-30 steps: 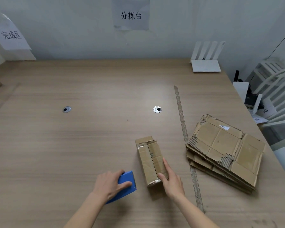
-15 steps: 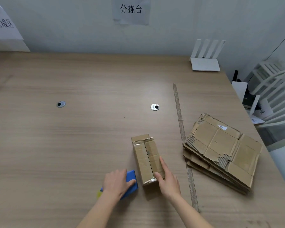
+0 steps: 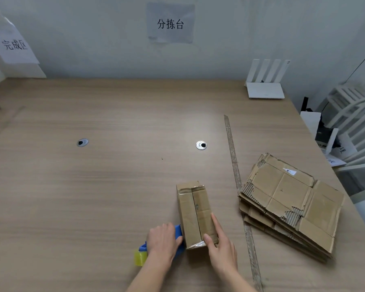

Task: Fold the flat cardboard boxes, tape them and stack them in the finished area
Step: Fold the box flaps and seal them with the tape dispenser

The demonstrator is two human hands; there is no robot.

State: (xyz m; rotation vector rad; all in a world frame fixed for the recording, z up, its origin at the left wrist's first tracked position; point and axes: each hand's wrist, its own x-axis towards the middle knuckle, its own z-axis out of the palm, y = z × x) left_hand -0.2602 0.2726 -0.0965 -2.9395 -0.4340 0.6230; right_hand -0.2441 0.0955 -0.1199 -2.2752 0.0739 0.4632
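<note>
One folded box point(image 3: 195, 213) stands on the desk point(image 3: 93, 197) near its front edge, a little right of centre, long axis running away from the person. Top flaps meet along a centre seam. Shiny tape shows at the far and near ends; whether it runs the whole seam I cannot tell.

Right hand point(image 3: 221, 247): fingers straight, laid along the box's right side, thumb pressing the near top corner. Bracing it, not gripping round it.

Left hand point(image 3: 162, 241): curled over the blue tape dispenser point(image 3: 178, 230), which now sits tight against the box's left side at the near end. Yellowish tape roll point(image 3: 140, 257) pokes out below the wrist.

Change over the last second: the dispenser, held a short way left of the box before, has closed in until it touches or nearly touches the cardboard, and it has turned so the roll now shows. Right hand has kept its place on the box. The box itself has not shifted on the desk.

Reading: the tool is being brought in for a taping pass, likely starting at the near end. Folding of this box looks done; sealing is the step in hand.

Stack of flat boxes point(image 3: 289, 205) waits near the right edge, beyond the long worn strip point(image 3: 233, 157) stuck across the desk. Finished-area sign point(image 3: 14, 44) hangs over the far left corner, well apart from the box. Stacking not yet begun for this one.
</note>
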